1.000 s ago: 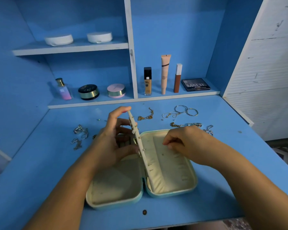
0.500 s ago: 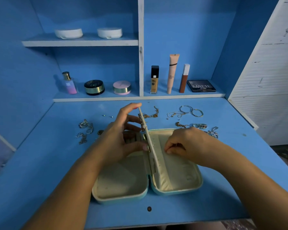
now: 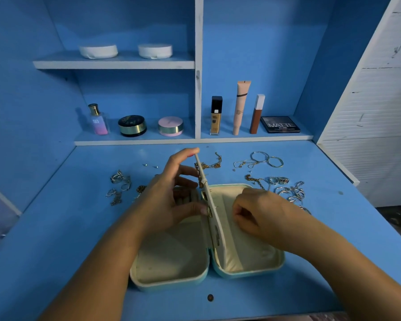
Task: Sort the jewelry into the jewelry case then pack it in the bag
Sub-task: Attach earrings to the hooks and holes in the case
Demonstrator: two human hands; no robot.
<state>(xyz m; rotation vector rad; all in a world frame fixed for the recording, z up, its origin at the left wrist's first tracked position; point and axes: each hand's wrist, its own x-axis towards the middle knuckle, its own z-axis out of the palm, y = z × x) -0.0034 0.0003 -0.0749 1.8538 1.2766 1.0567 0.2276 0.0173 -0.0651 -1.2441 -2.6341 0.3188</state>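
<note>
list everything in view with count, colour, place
jewelry case: one, teal and cream, open, desk centre
divider flap: one, cream, upright in case
loose jewelry: many, silver and gold, around case
round compacts: two, white, upper shelf
perfume bottle: one, pink-purple, lower shelf left
jars: two, black, pink, beside it
foundation bottle: one, tan, lower shelf right
tubes: two, beige, brown, beside it
MATTE palette: one, black, lower shelf right
left hand: gripping flap
right hand: fingers curled, over case

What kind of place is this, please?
Probably a home vanity or dressing table: foundation bottle and MATTE palette sit on the blue shelf, and loose jewelry lies on the desk beside an open jewelry case.
</note>
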